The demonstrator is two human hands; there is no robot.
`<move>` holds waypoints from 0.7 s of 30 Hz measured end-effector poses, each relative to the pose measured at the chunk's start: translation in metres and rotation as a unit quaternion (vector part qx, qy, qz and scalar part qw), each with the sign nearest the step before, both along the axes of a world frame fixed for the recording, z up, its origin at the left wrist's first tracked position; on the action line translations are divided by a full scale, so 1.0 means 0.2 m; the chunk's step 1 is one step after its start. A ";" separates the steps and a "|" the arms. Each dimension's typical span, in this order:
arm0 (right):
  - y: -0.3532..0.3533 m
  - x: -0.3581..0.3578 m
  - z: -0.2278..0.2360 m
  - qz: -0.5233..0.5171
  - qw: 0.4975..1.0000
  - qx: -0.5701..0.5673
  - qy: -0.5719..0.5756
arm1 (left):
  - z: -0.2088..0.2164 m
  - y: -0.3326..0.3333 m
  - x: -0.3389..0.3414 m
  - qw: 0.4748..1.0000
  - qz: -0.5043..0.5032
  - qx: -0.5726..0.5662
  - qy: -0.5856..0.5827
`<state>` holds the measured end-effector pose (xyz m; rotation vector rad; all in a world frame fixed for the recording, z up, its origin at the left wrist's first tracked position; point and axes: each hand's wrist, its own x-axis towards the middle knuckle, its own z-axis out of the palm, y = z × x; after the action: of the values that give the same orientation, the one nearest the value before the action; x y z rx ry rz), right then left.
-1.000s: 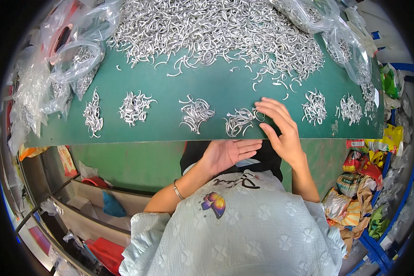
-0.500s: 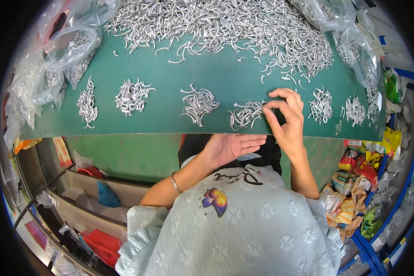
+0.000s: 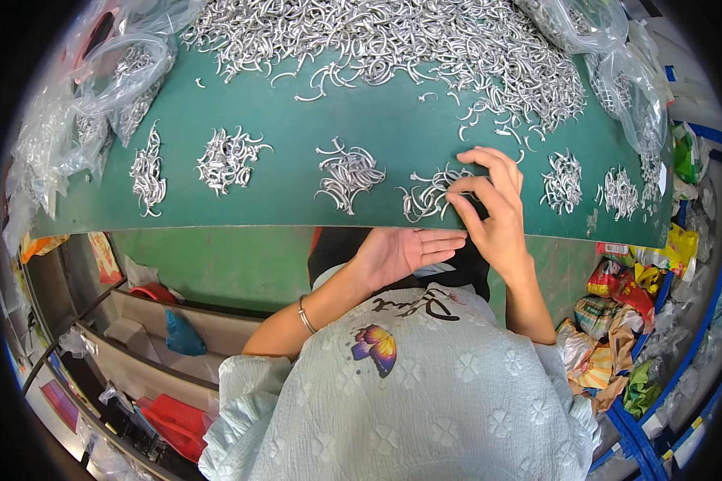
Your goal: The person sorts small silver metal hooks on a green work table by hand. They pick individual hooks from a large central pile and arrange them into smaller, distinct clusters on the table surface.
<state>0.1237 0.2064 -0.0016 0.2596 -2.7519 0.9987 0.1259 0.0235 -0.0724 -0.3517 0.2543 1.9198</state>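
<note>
My right hand [image 3: 493, 210] is over the table's near edge, its thumb and forefinger brought together at the right side of a small pile of curved silver metal pieces [image 3: 427, 195]. Its other fingers curl above the pile, and the fingertips partly hide the pieces they pinch. Just below the edge, my left hand [image 3: 399, 256] lies palm up and open, fingers stretched to the right, nothing on the palm. Other small piles of the same pieces stand in a row: one left of centre [image 3: 350, 178], two farther left [image 3: 229, 160] [image 3: 148, 178], two on the right [image 3: 561, 183] [image 3: 618, 192].
A large heap of curved pieces [image 3: 377, 40] covers the far part of the green table [image 3: 297, 112]. Clear plastic bags with pieces stand at the left [image 3: 132, 88] and right [image 3: 618, 80]. Beneath are a drawer-like shelf [image 3: 160, 337] and colourful packages [image 3: 610, 321].
My right hand has shifted slightly left, further over the small pile, with thumb and forefinger at its pieces. My left hand stays palm up in about the same place. The view has tilted slightly.
</note>
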 end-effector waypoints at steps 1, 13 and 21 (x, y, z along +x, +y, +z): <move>-0.01 0.00 0.00 -0.011 1.000 -0.009 0.006 | 0.00 0.00 0.00 1.000 0.003 0.005 0.000; 0.00 0.02 0.02 -0.002 1.000 -0.007 0.006 | -0.01 0.00 0.01 1.000 0.006 0.005 -0.011; 0.00 0.02 0.03 0.048 0.999 -0.019 -0.010 | 0.04 0.00 0.00 1.000 0.010 -0.018 0.005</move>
<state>0.1286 0.2066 0.0049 0.3807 -2.7575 1.0809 0.1254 0.0231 -0.0654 -0.3696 0.2921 1.9395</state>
